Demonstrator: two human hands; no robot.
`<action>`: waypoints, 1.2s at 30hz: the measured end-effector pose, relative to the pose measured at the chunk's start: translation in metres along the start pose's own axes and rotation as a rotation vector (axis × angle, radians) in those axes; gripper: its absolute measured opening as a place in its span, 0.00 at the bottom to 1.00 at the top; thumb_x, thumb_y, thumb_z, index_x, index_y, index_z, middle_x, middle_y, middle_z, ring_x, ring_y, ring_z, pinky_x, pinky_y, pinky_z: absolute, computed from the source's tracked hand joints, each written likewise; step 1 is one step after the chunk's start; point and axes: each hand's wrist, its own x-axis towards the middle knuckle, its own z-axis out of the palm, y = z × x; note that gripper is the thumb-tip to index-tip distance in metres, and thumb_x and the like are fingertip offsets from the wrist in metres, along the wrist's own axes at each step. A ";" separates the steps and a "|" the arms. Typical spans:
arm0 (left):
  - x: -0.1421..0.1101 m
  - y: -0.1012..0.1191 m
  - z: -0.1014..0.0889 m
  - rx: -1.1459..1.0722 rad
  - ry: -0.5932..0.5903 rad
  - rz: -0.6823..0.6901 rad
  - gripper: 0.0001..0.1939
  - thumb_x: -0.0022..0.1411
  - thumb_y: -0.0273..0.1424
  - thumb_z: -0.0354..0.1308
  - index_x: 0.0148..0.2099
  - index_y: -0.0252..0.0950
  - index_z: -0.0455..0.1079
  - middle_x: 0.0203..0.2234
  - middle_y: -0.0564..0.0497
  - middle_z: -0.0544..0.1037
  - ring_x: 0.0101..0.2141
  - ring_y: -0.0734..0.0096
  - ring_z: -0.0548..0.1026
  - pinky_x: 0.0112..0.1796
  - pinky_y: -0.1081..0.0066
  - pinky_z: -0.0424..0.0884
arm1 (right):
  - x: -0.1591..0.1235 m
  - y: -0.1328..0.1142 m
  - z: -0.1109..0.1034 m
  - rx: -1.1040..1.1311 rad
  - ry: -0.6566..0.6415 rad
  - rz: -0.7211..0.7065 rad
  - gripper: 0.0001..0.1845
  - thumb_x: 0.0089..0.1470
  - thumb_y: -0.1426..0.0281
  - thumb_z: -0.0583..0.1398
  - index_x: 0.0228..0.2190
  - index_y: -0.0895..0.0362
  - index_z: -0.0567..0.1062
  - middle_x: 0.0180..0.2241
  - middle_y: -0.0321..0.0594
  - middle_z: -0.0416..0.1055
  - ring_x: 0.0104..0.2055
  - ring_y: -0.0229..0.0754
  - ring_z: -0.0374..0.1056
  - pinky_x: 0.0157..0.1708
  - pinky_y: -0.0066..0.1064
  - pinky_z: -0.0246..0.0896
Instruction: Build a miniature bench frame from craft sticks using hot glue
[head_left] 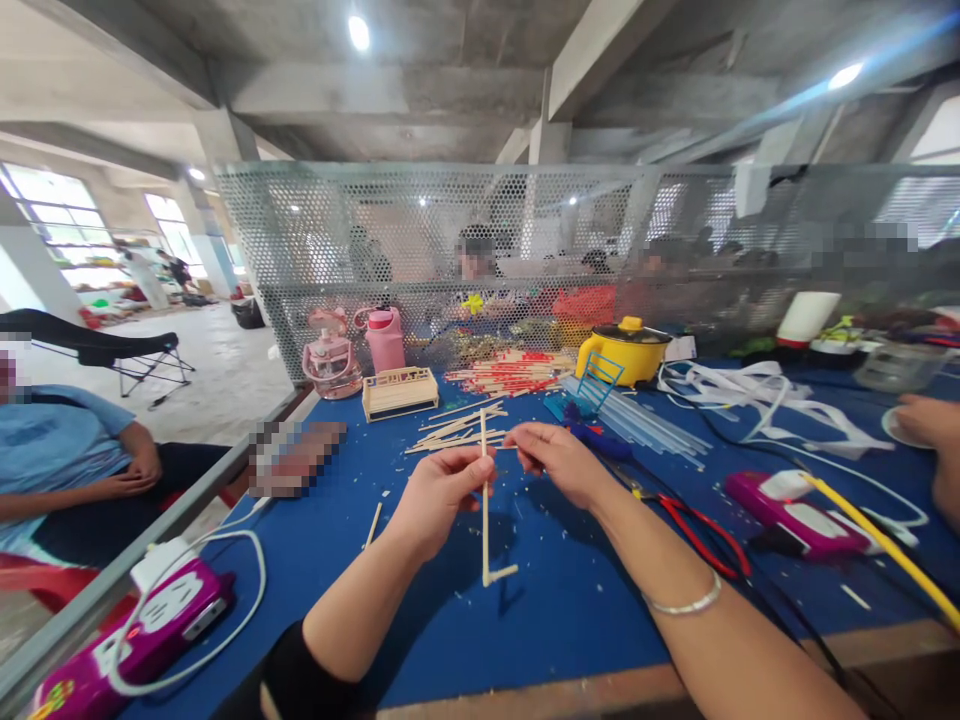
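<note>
My left hand (450,490) is closed, pinching a long pale wooden stick (485,535) that stands nearly upright above the blue table. At its lower end a short stick piece (504,574) juts out to the right, forming an L. Just right of it, my right hand (551,455) is closed, its fingertips around a thin short stick (507,447) that points toward the long one. Whether the two touch is unclear. Behind my hands lie loose pale sticks (450,432) and a pile of red-tipped sticks (514,370).
Right of my hands lie a glue gun (611,443), red-handled pliers (705,535) and clear glue sticks (652,420). A yellow pot (626,355) and a small wooden frame (400,393) stand behind. Purple power strips (799,515) trail cables. Another person's hand (930,420) is at right.
</note>
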 end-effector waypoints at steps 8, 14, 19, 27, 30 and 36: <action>-0.001 0.003 0.002 -0.107 -0.031 -0.071 0.18 0.44 0.38 0.68 0.36 0.32 0.75 0.21 0.54 0.72 0.19 0.83 0.68 0.21 0.82 0.61 | 0.007 0.005 -0.006 0.180 0.253 -0.037 0.18 0.49 0.58 0.59 0.38 0.58 0.69 0.29 0.35 0.69 0.25 0.32 0.62 0.28 0.27 0.58; -0.003 0.002 0.004 -0.137 -0.030 -0.124 0.20 0.43 0.37 0.69 0.37 0.32 0.75 0.20 0.53 0.73 0.19 0.83 0.69 0.20 0.83 0.61 | 0.000 0.002 -0.005 0.158 0.115 -0.224 0.25 0.51 0.51 0.56 0.42 0.57 0.69 0.34 0.41 0.72 0.34 0.38 0.67 0.39 0.33 0.62; -0.001 0.000 0.003 -0.156 -0.049 -0.128 0.20 0.44 0.36 0.69 0.40 0.33 0.75 0.21 0.54 0.73 0.19 0.84 0.70 0.22 0.83 0.64 | 0.005 0.010 -0.005 0.197 0.236 -0.234 0.25 0.54 0.49 0.52 0.43 0.55 0.68 0.32 0.39 0.71 0.30 0.37 0.67 0.34 0.31 0.62; -0.003 -0.001 0.003 -0.192 -0.049 -0.131 0.18 0.46 0.35 0.68 0.40 0.34 0.75 0.22 0.53 0.73 0.20 0.82 0.70 0.21 0.82 0.65 | 0.008 0.012 -0.001 0.033 0.261 -0.147 0.18 0.47 0.67 0.59 0.41 0.56 0.67 0.22 0.30 0.66 0.23 0.34 0.60 0.29 0.29 0.58; -0.003 -0.001 0.004 -0.166 -0.045 -0.119 0.18 0.46 0.36 0.68 0.40 0.33 0.75 0.22 0.53 0.73 0.20 0.81 0.70 0.21 0.81 0.65 | 0.005 0.010 0.004 0.009 0.031 -0.169 0.23 0.40 0.74 0.60 0.43 0.56 0.68 0.34 0.36 0.70 0.33 0.35 0.65 0.37 0.31 0.60; -0.003 -0.002 0.005 -0.088 -0.076 -0.104 0.19 0.45 0.39 0.68 0.39 0.33 0.75 0.22 0.53 0.72 0.20 0.82 0.68 0.18 0.82 0.61 | 0.006 0.014 0.006 -0.002 0.008 -0.086 0.14 0.43 0.74 0.57 0.36 0.60 0.72 0.24 0.33 0.70 0.26 0.34 0.63 0.33 0.31 0.59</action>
